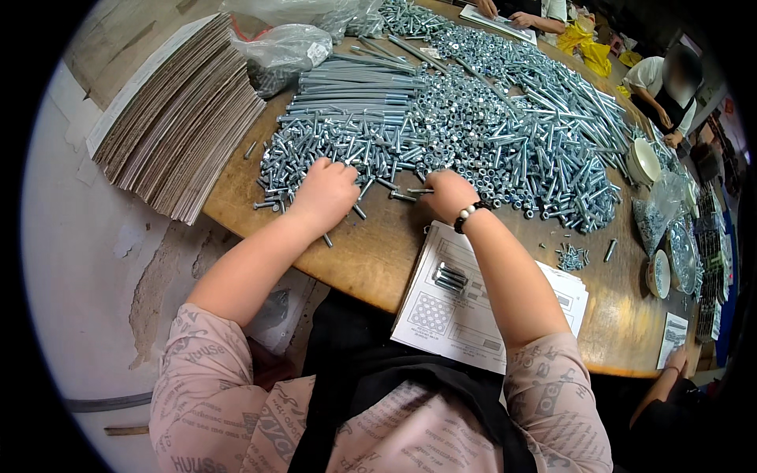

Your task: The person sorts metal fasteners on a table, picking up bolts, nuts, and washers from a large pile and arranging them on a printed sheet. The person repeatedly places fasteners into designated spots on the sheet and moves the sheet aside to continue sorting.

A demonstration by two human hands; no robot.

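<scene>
Nearest me, printed sheets point(426, 314) lie under my right forearm, with a few bolts point(450, 277) grouped on top. Beyond them, at the table's point(359, 264) near side, my right hand point(449, 195) is curled, fingertips down beside loose bolts point(402, 196); I can't tell whether it grips one. To its left, my left hand point(327, 189) is half closed on the near edge of the short-bolt pile point(311, 150), its fingertips hidden. Farther right spread nuts point(465, 118); farther still lie long rods point(355, 87).
</scene>
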